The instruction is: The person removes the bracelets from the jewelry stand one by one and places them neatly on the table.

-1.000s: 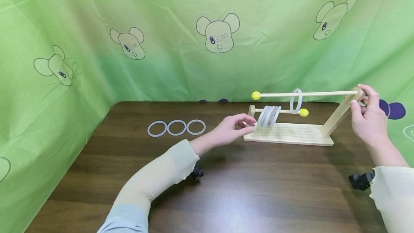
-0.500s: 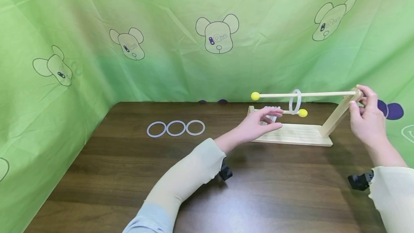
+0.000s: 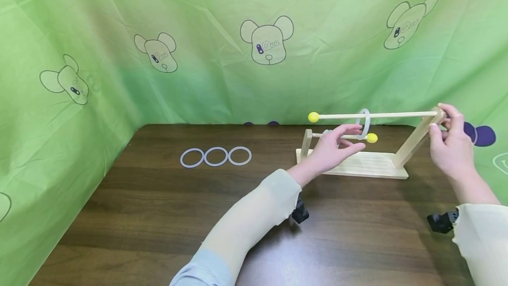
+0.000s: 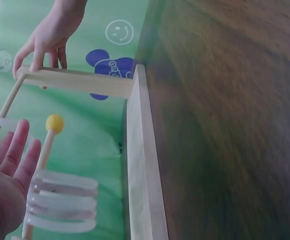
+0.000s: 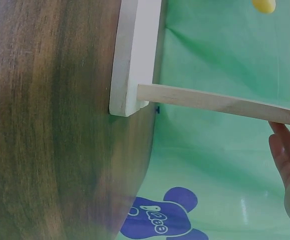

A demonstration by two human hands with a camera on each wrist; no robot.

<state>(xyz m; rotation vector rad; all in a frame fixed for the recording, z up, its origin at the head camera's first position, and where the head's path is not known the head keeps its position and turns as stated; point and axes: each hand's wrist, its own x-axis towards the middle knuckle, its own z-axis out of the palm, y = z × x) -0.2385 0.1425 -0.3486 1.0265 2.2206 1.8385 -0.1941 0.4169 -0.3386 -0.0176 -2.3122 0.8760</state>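
Note:
A wooden stand [image 3: 369, 164] has two rods with yellow ball ends. My right hand [image 3: 452, 144] grips the top of its tall post [image 3: 416, 139], thumb in front and fingers behind. One pale ring [image 3: 367, 122] hangs on the upper rod [image 3: 401, 114], its lower edge by the lower rod's yellow ball [image 3: 371, 138]. My left hand [image 3: 329, 149] reaches to that ring with extended fingers, thumb apart; whether the fingertips touch it I cannot tell. Several white rings [image 4: 60, 224] sit on the lower rod, mostly hidden behind the left hand in the head view.
Three flat rings [image 3: 216, 165] lie in a row on the brown wooden table [image 3: 139, 215], left of the stand. A green curtain [image 3: 206, 87] with printed bear heads hangs right behind the table's far edge.
My left hand has moved right, from the short post past the rings on the lower rod to the hanging ring. The right hand and the stand have stayed in place.

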